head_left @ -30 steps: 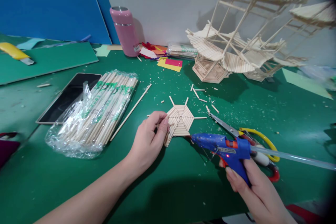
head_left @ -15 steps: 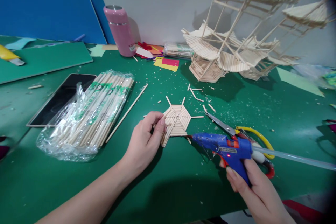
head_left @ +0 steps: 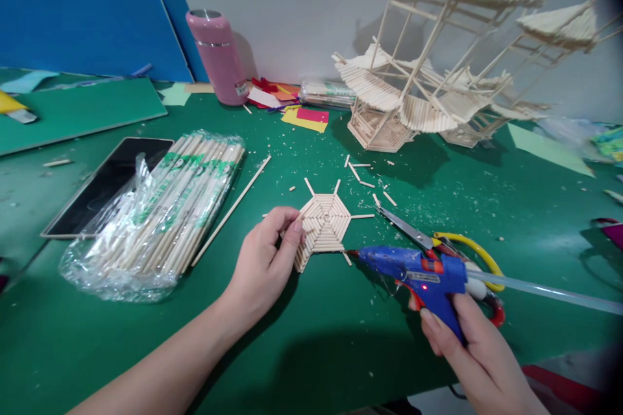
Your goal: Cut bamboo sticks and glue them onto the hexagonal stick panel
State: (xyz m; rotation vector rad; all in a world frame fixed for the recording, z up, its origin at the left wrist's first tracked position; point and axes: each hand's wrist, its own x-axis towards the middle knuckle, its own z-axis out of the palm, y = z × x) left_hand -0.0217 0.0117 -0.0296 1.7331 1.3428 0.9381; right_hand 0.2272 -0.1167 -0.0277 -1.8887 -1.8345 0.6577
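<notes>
A flat hexagonal panel of glued wooden sticks [head_left: 325, 224] lies on the green table [head_left: 311, 343]. My left hand [head_left: 265, 256] pinches its left edge with thumb and fingers. My right hand [head_left: 474, 343] grips a blue hot glue gun [head_left: 418, 272]; its nozzle points left, close to the panel's lower right corner. A clear glue stick [head_left: 549, 292] juts out of the gun's back to the right.
Scissors with yellow and red handles [head_left: 438, 246] lie under the gun. A plastic-wrapped bundle of sticks [head_left: 160, 207] and a dark tablet [head_left: 104, 185] sit to the left. A pink bottle [head_left: 217, 55], coloured paper scraps [head_left: 304, 113] and a tall stick model [head_left: 438, 58] stand behind.
The view has drifted slightly, so everything sits a little further left in the picture. Both hands keep their hold and their places by the panel.
</notes>
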